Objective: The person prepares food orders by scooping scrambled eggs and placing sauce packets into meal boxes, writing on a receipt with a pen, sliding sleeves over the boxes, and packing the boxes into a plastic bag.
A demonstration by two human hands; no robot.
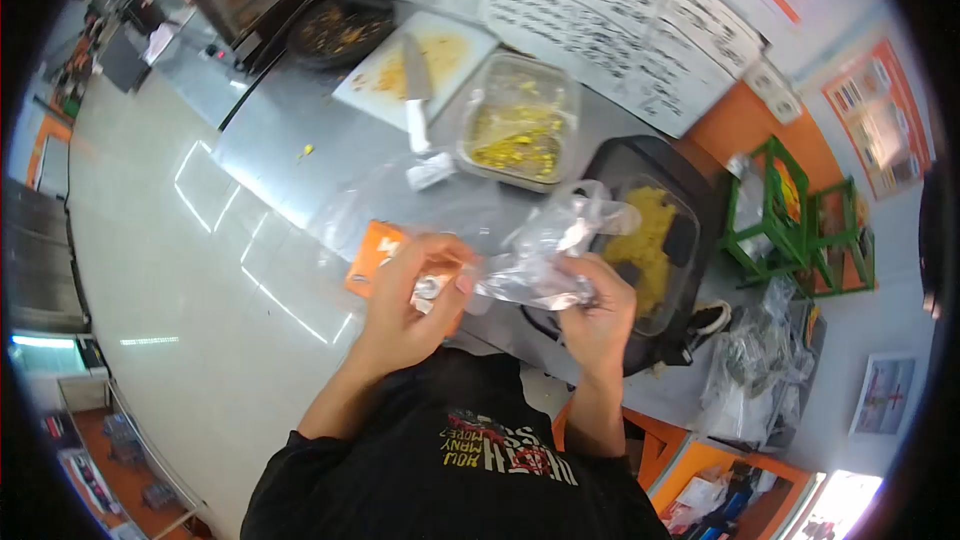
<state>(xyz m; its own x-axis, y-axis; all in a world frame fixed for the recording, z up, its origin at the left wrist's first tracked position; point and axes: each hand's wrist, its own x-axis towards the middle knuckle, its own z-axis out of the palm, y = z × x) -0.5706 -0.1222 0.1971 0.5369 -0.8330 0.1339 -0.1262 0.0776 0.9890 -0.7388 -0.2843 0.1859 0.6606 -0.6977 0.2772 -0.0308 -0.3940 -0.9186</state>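
Observation:
A shiny clear plastic bag (545, 255) stretches between my two hands above the steel table. My right hand (600, 315) is closed on its right side, thumb on top. My left hand (415, 295) is closed with thumb and fingers curled at the bag's left end. Behind my left hand lies an orange box (372, 252), partly covered by it. Just beyond the bag stands a clear container (518, 120) with chopped yellow and green food. To the right, a black electric pan (650, 155) holds a clear-lidded tray of yellow food (652, 240).
A knife (416, 90) with a white handle rests on a stained cutting board (370, 95). A dark pan (340, 30) sits at the far left corner. A green rack (775, 200) and crumpled plastic bags (755, 360) are on the right. Handwritten sheets (600, 25) line the wall.

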